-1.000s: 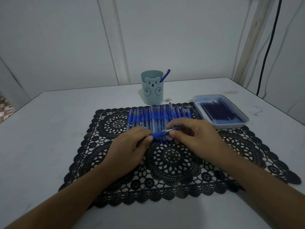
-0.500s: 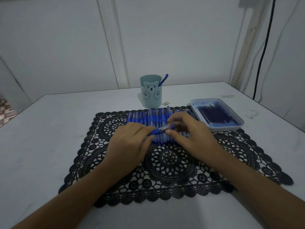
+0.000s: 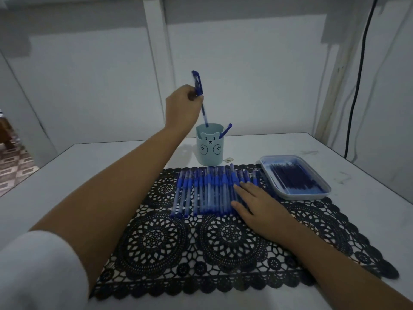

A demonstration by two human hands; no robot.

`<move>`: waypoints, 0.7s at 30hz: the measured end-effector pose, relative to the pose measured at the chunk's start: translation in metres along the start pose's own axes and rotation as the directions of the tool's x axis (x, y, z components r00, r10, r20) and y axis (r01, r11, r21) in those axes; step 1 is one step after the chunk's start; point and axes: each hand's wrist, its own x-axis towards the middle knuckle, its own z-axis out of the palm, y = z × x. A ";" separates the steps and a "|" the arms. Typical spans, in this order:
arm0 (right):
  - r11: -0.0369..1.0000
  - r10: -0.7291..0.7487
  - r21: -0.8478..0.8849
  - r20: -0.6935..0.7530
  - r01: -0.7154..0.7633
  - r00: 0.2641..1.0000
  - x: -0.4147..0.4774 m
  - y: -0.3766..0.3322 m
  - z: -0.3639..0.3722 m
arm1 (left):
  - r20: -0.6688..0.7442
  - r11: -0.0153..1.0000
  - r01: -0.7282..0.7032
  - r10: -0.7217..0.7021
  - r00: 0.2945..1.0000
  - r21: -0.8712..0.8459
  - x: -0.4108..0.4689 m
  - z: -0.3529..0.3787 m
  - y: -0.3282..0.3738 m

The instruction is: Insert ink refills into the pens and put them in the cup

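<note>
My left hand (image 3: 182, 106) is raised above the pale blue bear cup (image 3: 209, 151) and pinches a blue pen (image 3: 199, 95) near its cap, upright, with its tip at the cup's mouth. Another blue pen (image 3: 225, 130) leans inside the cup. A row of several blue pens (image 3: 207, 193) lies side by side on the black lace mat (image 3: 201, 247). My right hand (image 3: 257, 204) rests flat with straight fingers on the right end of that row. A grey tray (image 3: 312, 193) at the right holds dark ink refills (image 3: 292, 177).
The white table (image 3: 67, 175) runs to a wall behind the cup. A small scrap (image 3: 229, 160) lies beside the cup's base. A black cable (image 3: 357, 74) hangs down the wall at the right. Tiled floor shows past the table's left edge.
My left hand has lifted the pen from the mat up over the cup. My right hand has let go of it and dropped onto the row of pens.
</note>
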 end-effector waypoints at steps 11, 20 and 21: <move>1.000 -0.005 0.023 -0.007 0.005 1.000 0.002 0.002 0.003 | 0.298 0.980 0.104 -0.152 0.943 0.172 -0.016 0.035 -0.038; 0.999 0.001 0.033 0.016 -0.002 1.000 0.002 0.000 0.001 | 0.312 0.958 0.051 -0.141 0.940 0.281 -0.057 -0.011 -0.065; 0.999 -0.001 0.032 0.011 0.001 1.000 0.002 0.000 0.001 | 0.347 0.938 0.048 -0.174 0.922 0.345 -0.065 -0.015 -0.072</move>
